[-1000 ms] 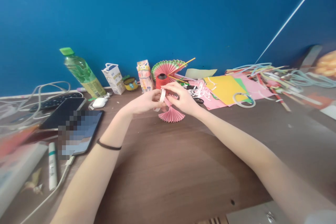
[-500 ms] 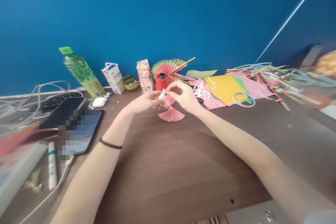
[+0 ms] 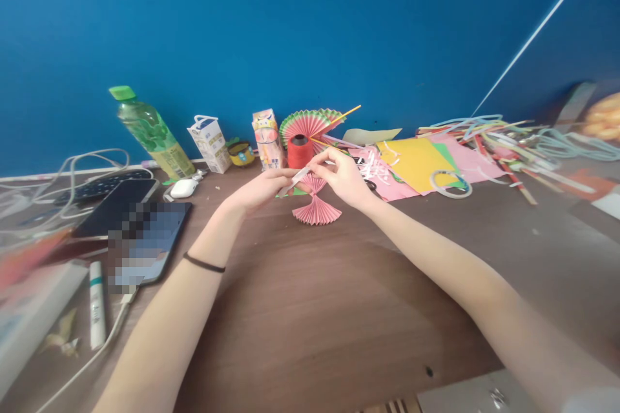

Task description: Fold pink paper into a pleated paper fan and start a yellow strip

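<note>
A narrow white strip (image 3: pixel 301 174) slants between my hands; I cannot tell if it is tape or paper. My right hand (image 3: pixel 338 175) pinches its upper end between thumb and fingertips. My left hand (image 3: pixel 261 188) has its fingers closed at the strip's side, the fingertips partly hidden. Just below them lies a pink pleated paper piece (image 3: pixel 316 211), gathered at the middle into a bow shape, its upper part partly covered by my right hand. A bit of green paper (image 3: pixel 296 191) shows under the strip.
Behind my hands stand a red thread spool (image 3: pixel 299 152), a pink-green paper fan (image 3: pixel 304 126) and a small carton (image 3: pixel 267 141). Coloured sheets (image 3: pixel 414 158) and a tape roll (image 3: pixel 449 186) lie to the right. A bottle (image 3: pixel 154 135), tablet (image 3: pixel 162 242) and marker (image 3: pixel 97 306) are left.
The white strip now shows longer, reaching down and left past my left fingertips. Green paper has come into view beneath it. Both arms are almost unmoved.
</note>
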